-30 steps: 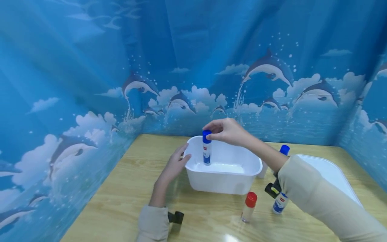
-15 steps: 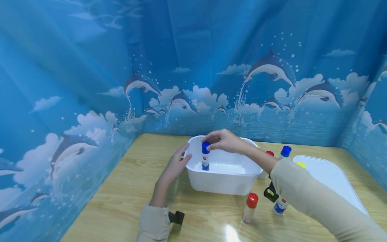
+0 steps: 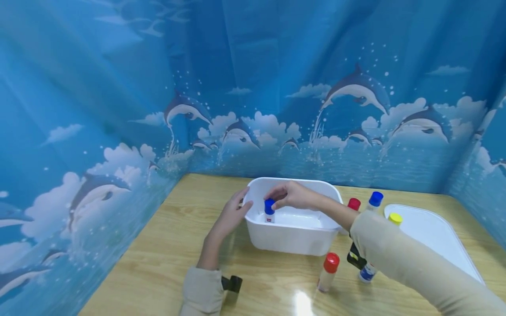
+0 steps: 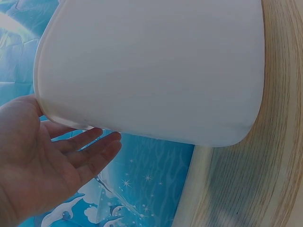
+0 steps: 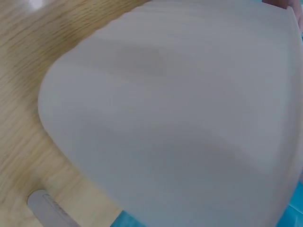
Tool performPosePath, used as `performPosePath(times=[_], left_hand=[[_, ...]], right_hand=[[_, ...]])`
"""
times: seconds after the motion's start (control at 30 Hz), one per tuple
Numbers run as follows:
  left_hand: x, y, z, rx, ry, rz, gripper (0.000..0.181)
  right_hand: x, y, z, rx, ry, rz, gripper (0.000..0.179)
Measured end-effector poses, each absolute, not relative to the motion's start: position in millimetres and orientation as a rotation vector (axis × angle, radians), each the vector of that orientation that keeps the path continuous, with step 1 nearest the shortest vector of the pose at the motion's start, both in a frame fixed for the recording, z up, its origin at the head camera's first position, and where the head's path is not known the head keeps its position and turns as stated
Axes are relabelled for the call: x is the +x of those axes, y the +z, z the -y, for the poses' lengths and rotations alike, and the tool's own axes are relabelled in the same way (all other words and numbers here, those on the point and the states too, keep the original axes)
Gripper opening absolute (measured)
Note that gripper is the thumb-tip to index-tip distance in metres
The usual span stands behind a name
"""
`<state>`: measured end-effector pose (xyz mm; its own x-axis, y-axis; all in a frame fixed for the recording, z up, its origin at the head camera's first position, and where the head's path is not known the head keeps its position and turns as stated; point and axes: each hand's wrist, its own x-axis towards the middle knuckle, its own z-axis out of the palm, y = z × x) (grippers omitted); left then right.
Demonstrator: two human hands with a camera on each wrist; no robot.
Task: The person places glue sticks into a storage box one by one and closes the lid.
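In the head view my right hand (image 3: 294,196) pinches a glue stick (image 3: 269,210) by its blue cap, upright inside a white plastic bin (image 3: 292,239). The bin's front wall hides the glue stick's lower end, so I cannot tell whether it touches the bottom. My left hand (image 3: 231,213) holds the bin's left rim, thumb over the edge and fingers along the outside. The left wrist view shows the left hand (image 4: 57,156) with its fingers against the bin wall (image 4: 156,71). In the right wrist view the bin wall (image 5: 165,109) hides the pinching fingers.
A red-capped glue stick (image 3: 327,274) stands in front of the bin. Right of it stand blue-capped (image 3: 375,199), red-capped (image 3: 353,204) and yellow-capped (image 3: 395,218) ones, plus one (image 3: 367,274) partly behind my right sleeve. A white tray-like piece (image 3: 431,232) lies at right.
My right hand has lowered the blue-capped glue stick deeper into the bin. The left hand stays at the rim. The arm has uncovered the red and yellow caps behind it.
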<state>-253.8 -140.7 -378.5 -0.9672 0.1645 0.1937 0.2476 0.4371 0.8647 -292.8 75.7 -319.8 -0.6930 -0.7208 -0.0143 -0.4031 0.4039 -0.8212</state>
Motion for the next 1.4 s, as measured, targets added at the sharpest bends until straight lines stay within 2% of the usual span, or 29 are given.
performPosePath(times=[0.53,1.4], left_hand=[[-253,-377,140,-0.37,-1.586,2.599,0.051],[-251,-376,140,-0.334,-1.59,2.624,0.051]], right_hand=[[-290,-335,-72,-0.981,-1.228,-2.218,0.028],[-280,-330,-72,-0.995,-1.136,-2.237,0.031]])
